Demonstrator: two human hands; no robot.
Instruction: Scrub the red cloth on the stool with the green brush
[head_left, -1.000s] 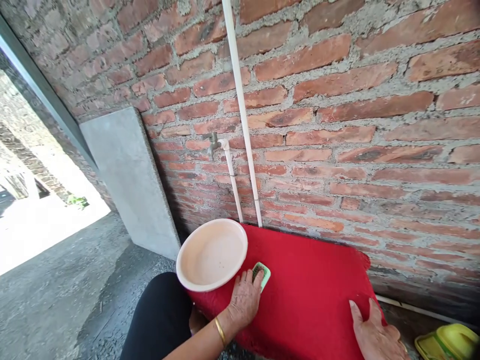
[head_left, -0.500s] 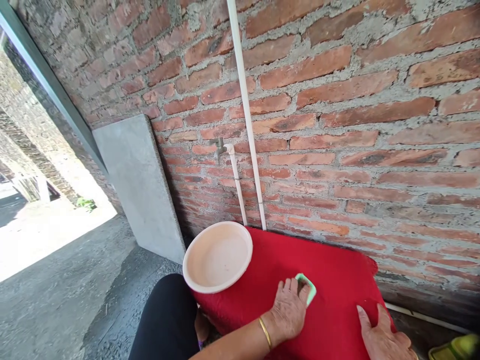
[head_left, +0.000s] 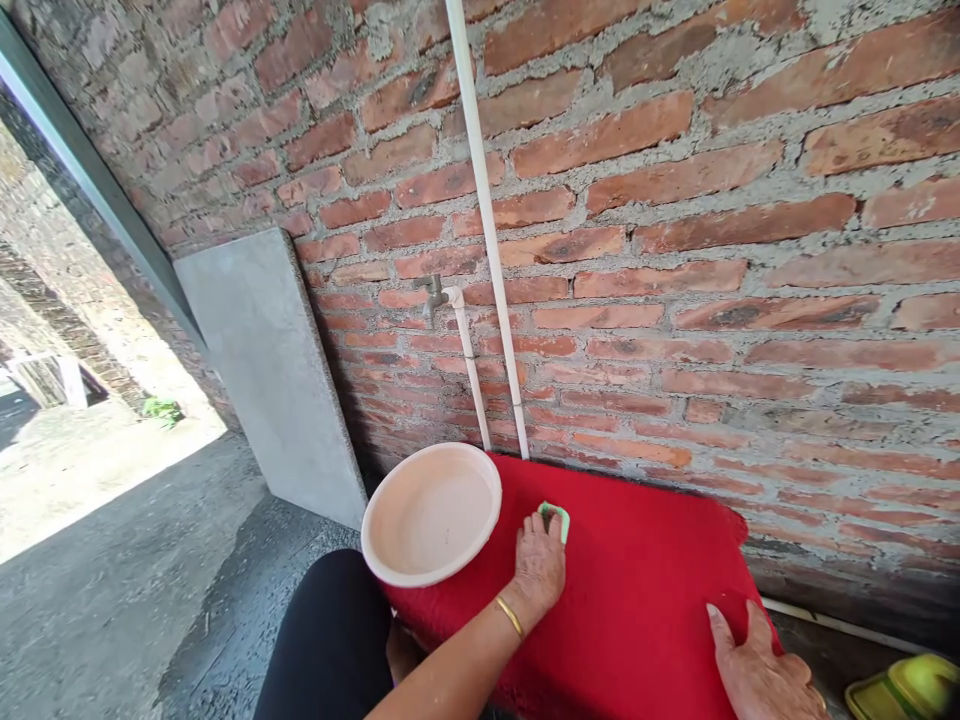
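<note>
My left hand (head_left: 541, 562), with a gold bangle at the wrist, is closed around a small light green rounded object (head_left: 564, 522). My fingers cover much of it, and its exact kind is hidden. It rests against a red cloth (head_left: 637, 560) spread over a low surface. Near the cloth's right edge, my right hand (head_left: 769, 668) lies with thumb and fingers apart, touching the fabric and holding nothing. Just left of my left hand, a pale pink basin (head_left: 431, 515) stands on the cloth's left end; no water can be made out in it.
Behind the cloth rises a brick wall (head_left: 637, 250) with a tap (head_left: 431, 295) and white pipes (head_left: 491, 230). A grey slab (head_left: 270, 360) leans at the left. My knee (head_left: 330, 630) is beside the basin. A yellow-green object (head_left: 911, 688) is at lower right.
My left hand has moved left and away from me across the cloth with the green object, closer to the basin. My right hand stays at the right edge. The view has shifted slightly.
</note>
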